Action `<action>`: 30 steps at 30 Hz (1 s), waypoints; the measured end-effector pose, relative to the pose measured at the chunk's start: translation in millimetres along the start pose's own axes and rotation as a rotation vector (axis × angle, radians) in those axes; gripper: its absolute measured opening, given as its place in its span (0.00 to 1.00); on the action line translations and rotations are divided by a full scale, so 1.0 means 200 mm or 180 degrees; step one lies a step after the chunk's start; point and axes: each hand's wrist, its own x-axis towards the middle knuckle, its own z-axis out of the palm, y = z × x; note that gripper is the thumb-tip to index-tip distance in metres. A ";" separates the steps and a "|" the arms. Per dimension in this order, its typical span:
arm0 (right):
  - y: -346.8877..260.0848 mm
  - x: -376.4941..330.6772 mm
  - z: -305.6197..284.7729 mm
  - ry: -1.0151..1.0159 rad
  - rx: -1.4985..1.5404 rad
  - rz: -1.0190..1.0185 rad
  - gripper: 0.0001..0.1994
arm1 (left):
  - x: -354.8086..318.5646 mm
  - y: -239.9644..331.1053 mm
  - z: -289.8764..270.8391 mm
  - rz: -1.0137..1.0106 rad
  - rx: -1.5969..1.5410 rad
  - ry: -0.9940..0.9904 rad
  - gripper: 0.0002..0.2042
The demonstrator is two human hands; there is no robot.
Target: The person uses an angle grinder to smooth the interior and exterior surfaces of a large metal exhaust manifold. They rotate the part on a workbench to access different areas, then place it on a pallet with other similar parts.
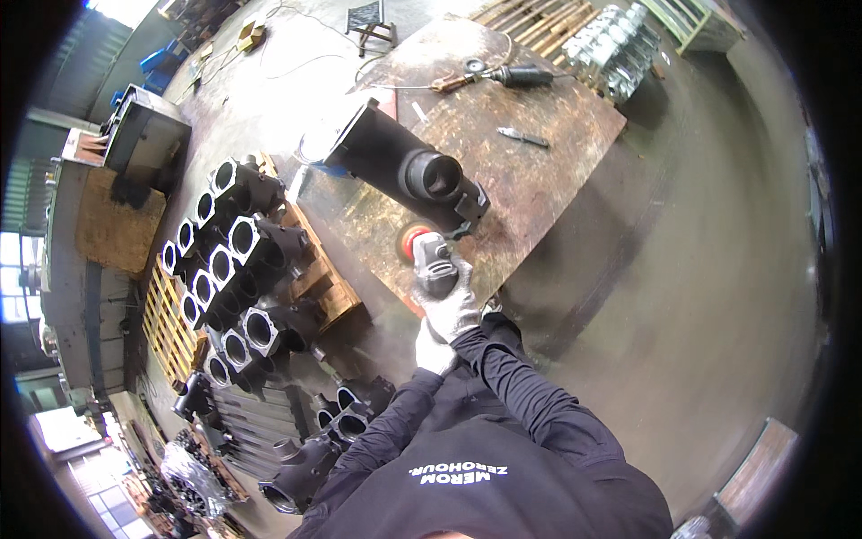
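Observation:
My gloved right hand [458,304] is wrapped round the front of a grey angle grinder [435,268]. Just below it, my gloved left hand [435,350] is closed on the rear of the same tool, its fingers partly hidden. The grinder carries a round disc [412,242] with a red middle. Beyond the disc lies a large black metal casting [386,162] on its side, with a round pipe opening facing up toward me. Disc and casting are close together; I cannot tell whether they touch. Both rest over a stained, rusty worktable [539,193].
A knife-like tool [523,136] and a black power tool [523,76] lie on the table. Several similar black castings [242,238] stand in rows on wooden pallets [171,323] at left. More castings [310,463] sit near my left arm. Shiny metal parts [615,45] stand beyond the table.

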 end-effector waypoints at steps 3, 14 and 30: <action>0.20 -0.02 -0.02 0.0347 0.0222 0.0282 0.44 | -0.05 -0.14 0.02 -0.0518 0.0591 -0.0463 0.31; 0.64 0.47 0.03 0.1224 0.0448 0.1012 0.45 | 0.37 -0.15 0.22 -0.0939 0.1890 -0.1244 0.33; 0.64 0.56 0.03 0.1343 0.1080 0.1068 0.47 | 0.47 0.07 0.26 -0.1782 0.2331 -0.1551 0.40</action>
